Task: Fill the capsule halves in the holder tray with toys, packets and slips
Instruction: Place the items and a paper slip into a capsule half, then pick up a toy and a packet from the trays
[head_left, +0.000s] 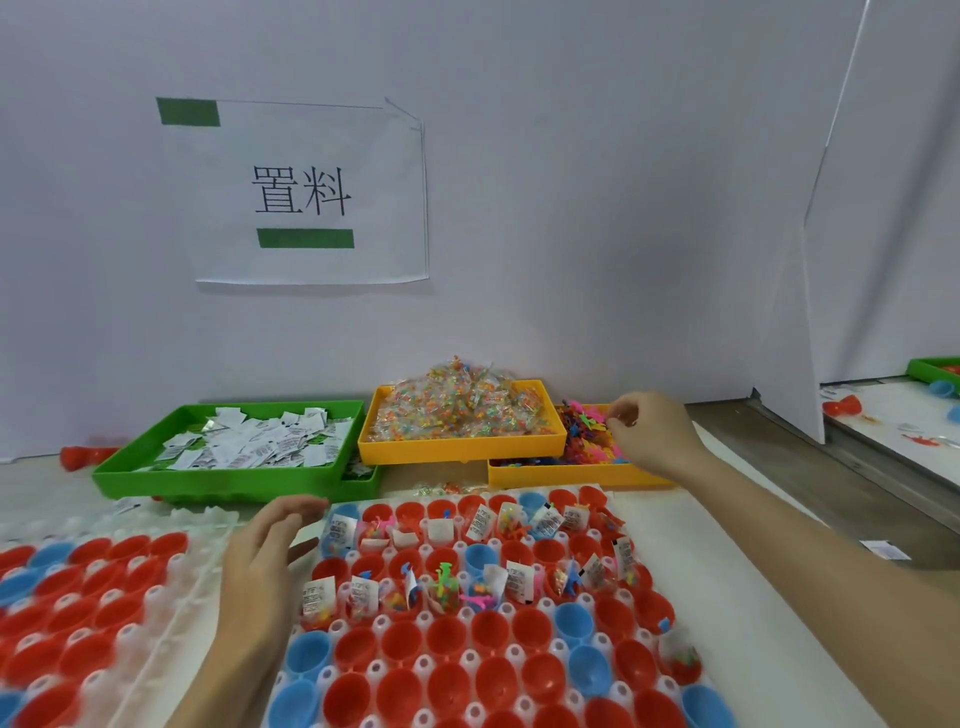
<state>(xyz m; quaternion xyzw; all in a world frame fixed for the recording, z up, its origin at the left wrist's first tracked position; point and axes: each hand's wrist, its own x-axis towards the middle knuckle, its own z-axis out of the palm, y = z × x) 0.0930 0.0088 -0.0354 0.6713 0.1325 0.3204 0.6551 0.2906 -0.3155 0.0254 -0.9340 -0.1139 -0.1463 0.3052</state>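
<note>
Your two bare hands, apart.
Your left hand (265, 551) hovers flat, fingers straight; your right hand (649, 436), at 1 o'clock, reaches forward with fingertips pinched.

A pale, lilac-tinted wall (571, 208) fills the upper view, lit evenly and softly. Taped to it with two green strips hangs a white paper sign (306, 192) printed with two black characters, its top right corner peeling. On the right, a white partition board (852, 260) stands upright, splitting this light table (779, 597) from the neighbouring station.
</note>
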